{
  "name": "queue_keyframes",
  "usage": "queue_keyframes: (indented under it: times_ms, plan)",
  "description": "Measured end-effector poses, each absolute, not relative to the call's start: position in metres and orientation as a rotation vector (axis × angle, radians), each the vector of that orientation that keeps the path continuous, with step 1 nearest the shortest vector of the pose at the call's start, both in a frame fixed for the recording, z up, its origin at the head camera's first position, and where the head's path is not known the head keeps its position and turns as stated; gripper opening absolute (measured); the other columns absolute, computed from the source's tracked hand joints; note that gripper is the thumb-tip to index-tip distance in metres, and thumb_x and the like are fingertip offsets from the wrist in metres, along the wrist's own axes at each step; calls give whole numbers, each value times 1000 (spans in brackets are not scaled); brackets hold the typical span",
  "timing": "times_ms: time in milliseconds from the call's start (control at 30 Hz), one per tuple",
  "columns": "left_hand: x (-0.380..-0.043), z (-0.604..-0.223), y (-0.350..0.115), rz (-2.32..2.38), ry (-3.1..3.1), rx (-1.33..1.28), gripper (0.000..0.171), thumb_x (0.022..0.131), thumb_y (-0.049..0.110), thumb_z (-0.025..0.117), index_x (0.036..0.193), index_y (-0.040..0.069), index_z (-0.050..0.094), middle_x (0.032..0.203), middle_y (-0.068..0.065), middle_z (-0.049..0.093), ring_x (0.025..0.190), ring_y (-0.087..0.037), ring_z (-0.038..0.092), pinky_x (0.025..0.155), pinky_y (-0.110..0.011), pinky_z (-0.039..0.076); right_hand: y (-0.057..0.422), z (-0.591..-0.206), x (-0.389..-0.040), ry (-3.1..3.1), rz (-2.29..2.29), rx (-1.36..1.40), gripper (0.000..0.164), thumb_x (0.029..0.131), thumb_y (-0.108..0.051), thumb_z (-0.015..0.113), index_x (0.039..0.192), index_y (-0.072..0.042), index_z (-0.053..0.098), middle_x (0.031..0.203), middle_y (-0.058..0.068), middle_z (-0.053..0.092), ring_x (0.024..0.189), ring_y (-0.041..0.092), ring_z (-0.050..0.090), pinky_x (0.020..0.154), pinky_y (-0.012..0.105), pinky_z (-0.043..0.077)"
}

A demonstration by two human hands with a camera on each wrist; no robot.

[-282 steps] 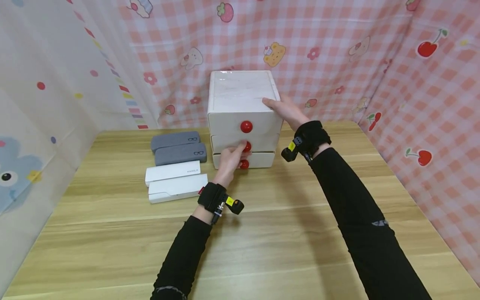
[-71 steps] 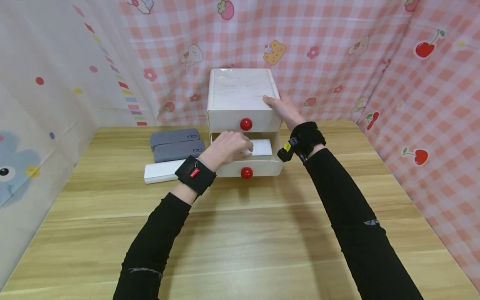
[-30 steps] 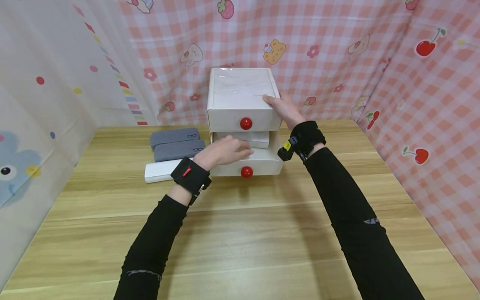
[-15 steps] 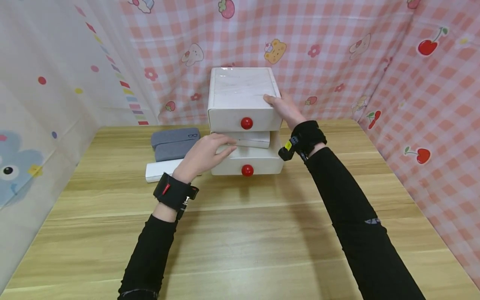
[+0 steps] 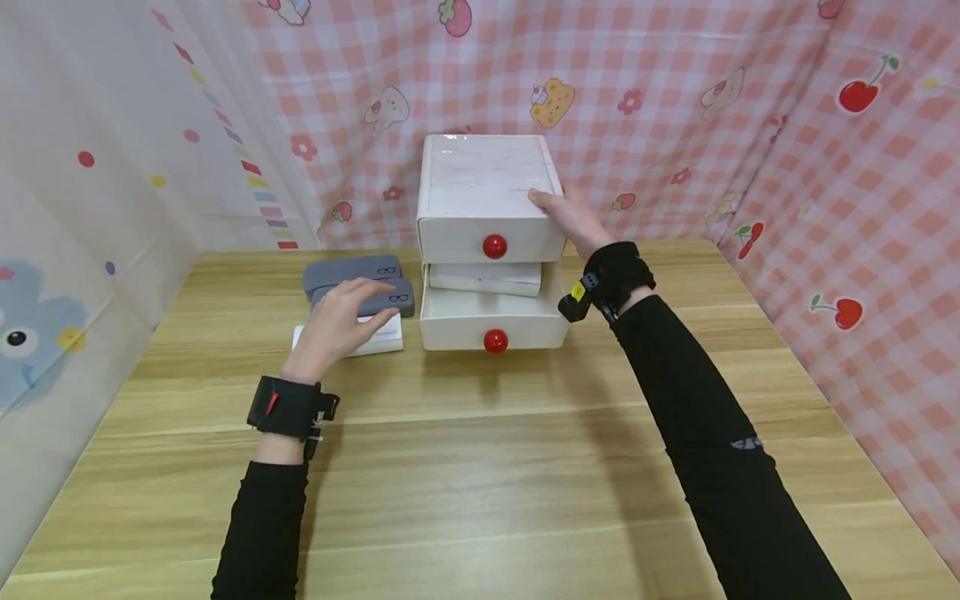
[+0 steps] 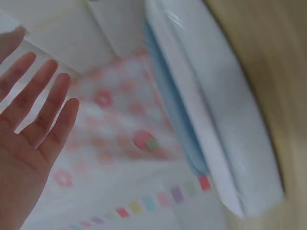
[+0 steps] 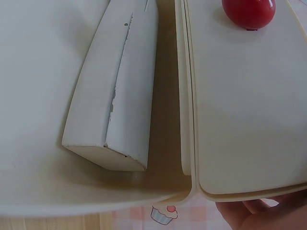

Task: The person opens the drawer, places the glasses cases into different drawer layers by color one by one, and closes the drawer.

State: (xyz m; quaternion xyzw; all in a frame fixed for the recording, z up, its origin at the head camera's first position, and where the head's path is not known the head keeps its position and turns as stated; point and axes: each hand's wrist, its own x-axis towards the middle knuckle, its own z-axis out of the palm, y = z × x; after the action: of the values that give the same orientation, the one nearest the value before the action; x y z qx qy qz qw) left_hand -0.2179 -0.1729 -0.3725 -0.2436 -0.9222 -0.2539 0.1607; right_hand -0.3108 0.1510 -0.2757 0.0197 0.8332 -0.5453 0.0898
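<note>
1. While the right hand (image 5: 572,218) rests with straight fingers on the top edge of the white three-drawer cabinet with red round knobs (image 5: 483,196), its middle drawer (image 5: 491,321) stands pulled out.
2. Inside that drawer lies a white rectangular case (image 5: 486,277).
3. Left hand (image 5: 337,325), fingers spread and holding nothing, hovers over another white case (image 5: 381,339) on the wooden surface (image 5: 525,467), beside two grey cases (image 5: 352,271).

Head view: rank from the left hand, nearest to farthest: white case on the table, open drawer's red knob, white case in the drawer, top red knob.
From the left hand:
1. White case on the table, under its fingertips.
2. Open drawer's red knob, to its right, at the drawer front.
3. White case in the drawer, right and further back.
4. Top red knob, highest on the cabinet.
</note>
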Motion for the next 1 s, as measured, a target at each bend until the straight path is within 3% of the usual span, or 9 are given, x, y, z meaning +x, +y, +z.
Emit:
queue_keyframes:
  times_ms: [133, 367, 733, 1000]
  plan:
    - [-220, -382, -190, -594, -2777, -652, 44, 85, 27, 71, 121, 4, 62, 121, -19, 63, 116, -39, 55, 99, -51, 45, 152, -275, -311, 2476, -1619, 65, 64, 99, -44, 42, 153, -23, 16, 154, 4, 32, 137, 20, 36, 117, 42, 26]
    - [-222, -399, -210, -461, -2933, -635, 59, 74, 26, 80, 123, 0, 59, 124, -25, 57, 115, -44, 52, 98, -55, 43, 151, -275, -311, 2469, -1622, 74, 64, 99, -44, 43, 153, -25, 15, 156, 2, 29, 137, 19, 34, 118, 42, 25]
    - [-227, -412, -216, -291, -3038, -564, 58, 74, 16, 79, 126, 3, 57, 125, -23, 53, 115, -42, 47, 95, -63, 40, 150, -276, -311, 2470, -1619, 71, 64, 98, -45, 43, 153, -26, 15, 155, 2, 30, 137, 20, 36, 116, 43, 27]
    - [-230, -413, -217, -300, -3021, -587, 58, 71, 14, 79, 123, 4, 58, 123, -22, 55, 111, -40, 49, 93, -62, 41, 151, -276, -312, 2466, -1615, 84, 65, 98, -45, 42, 153, -26, 14, 155, 2, 30, 137, 20, 35, 117, 42, 27]
